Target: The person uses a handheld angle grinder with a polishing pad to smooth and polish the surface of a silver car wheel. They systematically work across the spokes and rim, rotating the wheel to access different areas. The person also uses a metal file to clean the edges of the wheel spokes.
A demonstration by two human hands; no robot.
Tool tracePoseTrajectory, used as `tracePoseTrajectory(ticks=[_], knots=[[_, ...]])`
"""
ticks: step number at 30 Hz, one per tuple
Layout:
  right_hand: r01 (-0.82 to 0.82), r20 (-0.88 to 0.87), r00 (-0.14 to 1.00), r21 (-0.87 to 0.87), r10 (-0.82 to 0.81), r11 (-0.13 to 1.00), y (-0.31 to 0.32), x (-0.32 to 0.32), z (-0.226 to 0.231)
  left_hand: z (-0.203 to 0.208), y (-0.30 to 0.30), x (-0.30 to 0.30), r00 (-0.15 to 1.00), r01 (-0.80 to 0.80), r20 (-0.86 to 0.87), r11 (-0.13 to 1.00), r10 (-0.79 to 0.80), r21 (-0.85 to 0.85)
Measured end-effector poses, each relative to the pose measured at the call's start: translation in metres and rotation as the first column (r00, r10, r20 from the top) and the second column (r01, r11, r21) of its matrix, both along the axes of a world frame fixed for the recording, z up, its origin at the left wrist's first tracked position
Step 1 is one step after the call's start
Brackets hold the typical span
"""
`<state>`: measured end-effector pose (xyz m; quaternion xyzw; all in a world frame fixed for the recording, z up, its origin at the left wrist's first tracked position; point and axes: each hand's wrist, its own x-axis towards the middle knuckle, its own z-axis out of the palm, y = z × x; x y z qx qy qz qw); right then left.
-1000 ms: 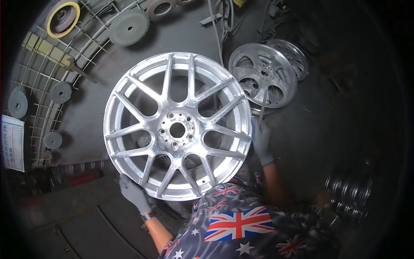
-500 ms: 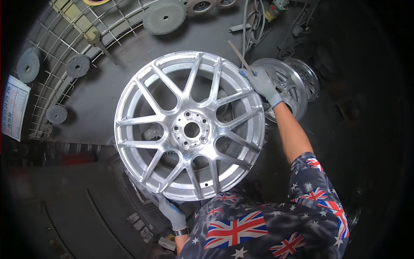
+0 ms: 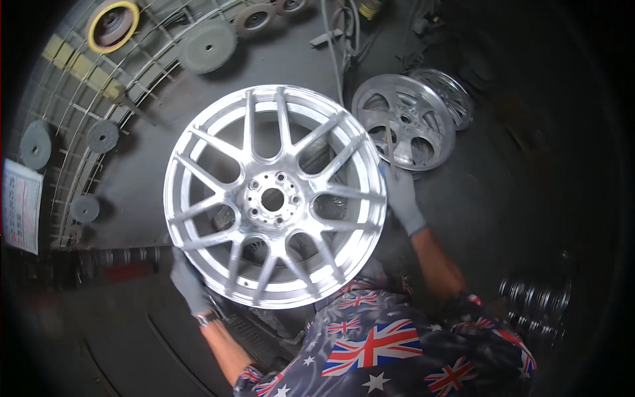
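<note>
A large silver alloy wheel rim (image 3: 301,173), bright and multi-spoked, faces up in front of me. My left hand (image 3: 189,281), in a grey glove, is closed on its lower-left edge, the fingertips hidden behind the rim. My right hand (image 3: 405,202), gloved too, is at the rim's right edge. A thin flat strip, file-like in shape (image 3: 390,142), sticks up from this hand. The right fingers are partly hidden by the rim, and I cannot tell how firmly they press on it.
A duller wheel rim (image 3: 433,109) and a shinier one (image 3: 456,89) lie at the upper right. A wire grid (image 3: 153,78) at the upper left carries abrasive discs (image 3: 208,46). Cables (image 3: 344,46) hang at the top. A printed sheet (image 3: 23,205) hangs far left.
The alloy wheel rim has turned clockwise. My left hand has gone from its bottom to its lower left; my right hand has come down its right side with the strip. The view has shifted.
</note>
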<state>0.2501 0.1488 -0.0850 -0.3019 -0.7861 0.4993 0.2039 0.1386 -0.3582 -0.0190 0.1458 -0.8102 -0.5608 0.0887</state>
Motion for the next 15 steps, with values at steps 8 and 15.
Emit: tracePoseTrajectory(ticks=[8,15], knots=[[0.193,-0.010,0.967,-0.630,-0.256,0.752,-0.084,0.078,-0.015,0.035,0.017,-0.102,0.996,0.003,-0.083,0.963,-0.026,-0.269],[0.062,-0.140,0.984,-0.292,-0.107,0.954,-0.030,0.028,-0.015,0.007,0.017,0.008,0.987,-0.115,-0.146,0.917,0.063,-0.383]])
